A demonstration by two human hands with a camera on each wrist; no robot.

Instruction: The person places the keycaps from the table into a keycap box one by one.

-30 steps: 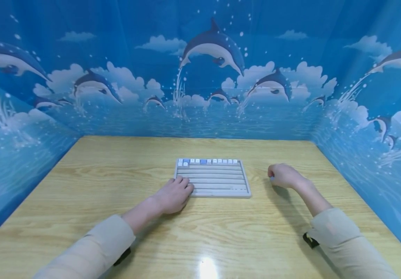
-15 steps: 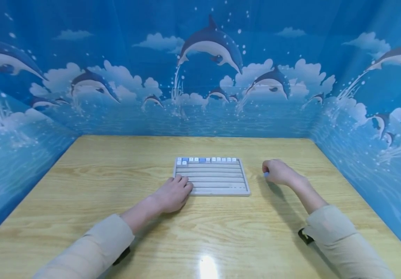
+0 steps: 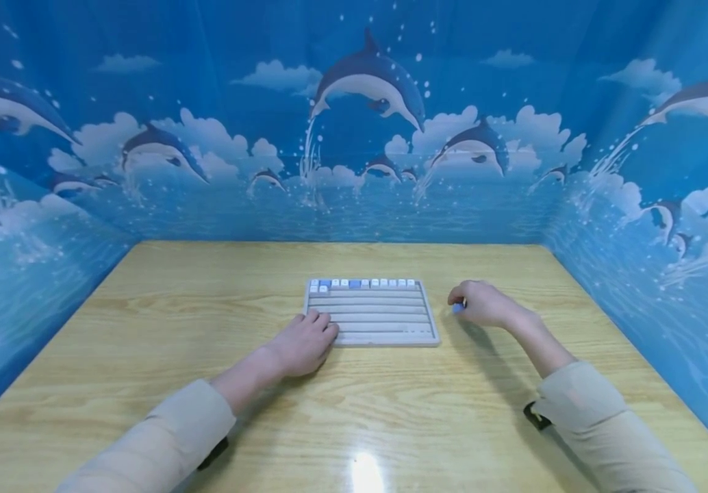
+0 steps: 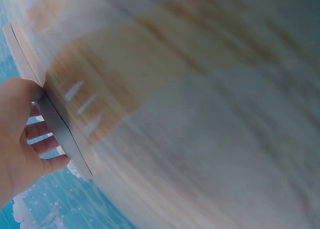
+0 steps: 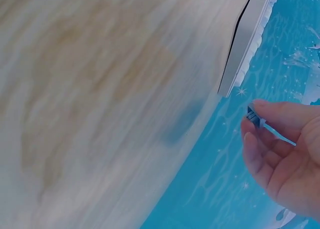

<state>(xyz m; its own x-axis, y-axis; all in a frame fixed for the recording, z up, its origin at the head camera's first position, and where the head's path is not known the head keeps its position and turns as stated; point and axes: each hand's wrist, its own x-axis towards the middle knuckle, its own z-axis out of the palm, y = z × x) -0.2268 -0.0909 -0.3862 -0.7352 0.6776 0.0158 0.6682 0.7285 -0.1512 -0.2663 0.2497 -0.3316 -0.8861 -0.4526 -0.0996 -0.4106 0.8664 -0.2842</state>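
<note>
A pale grey keycap tray [image 3: 385,318] with long ridged rows lies on the table, seen from above in the head view. White and blue keycaps [image 3: 354,283] line its far row, and two white ones sit at the left of the second row. My left hand [image 3: 306,344] holds the tray's near left corner, thumb on its edge in the left wrist view. Just right of the tray, my right hand [image 3: 486,305] is raised above the table. Between thumb and index finger it pinches a blue keycap [image 5: 254,116], its hollow underside partly visible in the right wrist view.
The wood-grain table [image 3: 354,404] extends around the tray on all sides. A blue curtain printed with dolphins [image 3: 372,137] encloses its back and both sides. A bright light reflection shows near the front of the tabletop.
My right hand has moved left toward the tray with the blue keycap, which now shows more clearly. My left hand has stayed at the tray corner. The head view has shifted slightly.
</note>
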